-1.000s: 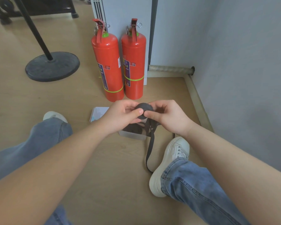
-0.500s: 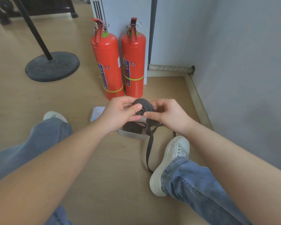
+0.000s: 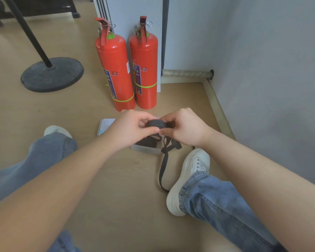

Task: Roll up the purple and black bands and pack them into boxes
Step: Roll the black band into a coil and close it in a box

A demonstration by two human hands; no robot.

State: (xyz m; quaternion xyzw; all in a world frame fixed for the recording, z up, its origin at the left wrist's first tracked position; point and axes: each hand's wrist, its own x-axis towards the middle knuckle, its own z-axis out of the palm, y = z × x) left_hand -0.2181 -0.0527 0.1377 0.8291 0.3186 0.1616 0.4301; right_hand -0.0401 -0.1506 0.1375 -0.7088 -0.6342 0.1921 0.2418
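— How are the arms and hands set?
— Both bare forearms reach forward over the floor and meet in the middle. The left hand and the right hand each pinch the black band, thumbs in front and fingers curled over its top.

— Where is the band relative to them?
— Its rolled part sits between the two hands, held up above the clear box. A loose tail drops from under the right hand to the floor and ends just beside the right shoe.

— Anything in the box?
— A dark bundle of band. Whether it is a separate piece, I cannot tell.

— And the counts?
— Two hands, one roll, one box. One pale flat sheet lies just left of the box. Two red fire extinguishers stand side by side behind it. The left shoe makes two shoes.
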